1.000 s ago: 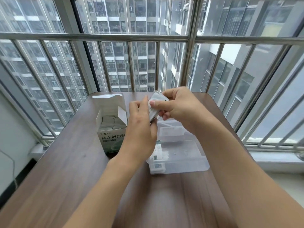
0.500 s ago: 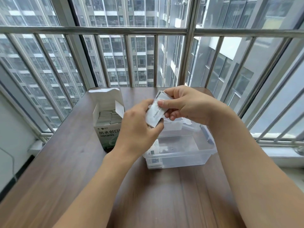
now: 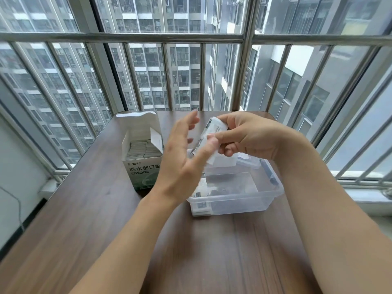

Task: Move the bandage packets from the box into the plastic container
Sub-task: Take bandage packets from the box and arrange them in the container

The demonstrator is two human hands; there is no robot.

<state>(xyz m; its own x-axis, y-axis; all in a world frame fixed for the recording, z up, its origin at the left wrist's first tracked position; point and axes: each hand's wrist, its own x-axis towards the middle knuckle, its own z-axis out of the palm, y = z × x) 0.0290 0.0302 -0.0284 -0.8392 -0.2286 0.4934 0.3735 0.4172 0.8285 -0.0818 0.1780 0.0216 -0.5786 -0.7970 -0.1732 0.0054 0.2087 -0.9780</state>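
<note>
A white and green cardboard box (image 3: pixel 142 172) stands open on the table, left of centre, with several bandage packets (image 3: pixel 143 150) stacked inside. To its right sits a clear plastic container (image 3: pixel 244 200) with a few packets (image 3: pixel 201 187) at its left end. Above the container my right hand (image 3: pixel 248 136) pinches a small stack of white bandage packets (image 3: pixel 212 134) between thumb and fingers. My left hand (image 3: pixel 182 162) is open beside that stack, fingers spread, its fingertips just off the packets.
The brown wooden table (image 3: pixel 95 219) ends at a window with metal railing bars (image 3: pixel 244 71) right behind the box and container. A sill runs along the right edge (image 3: pixel 371 198). The container's clear lid (image 3: pixel 248 161) lies behind it.
My left hand has let go of the packets and opened, fingers spread. The right hand keeps the packets, still above the container. The view has tilted slightly up.
</note>
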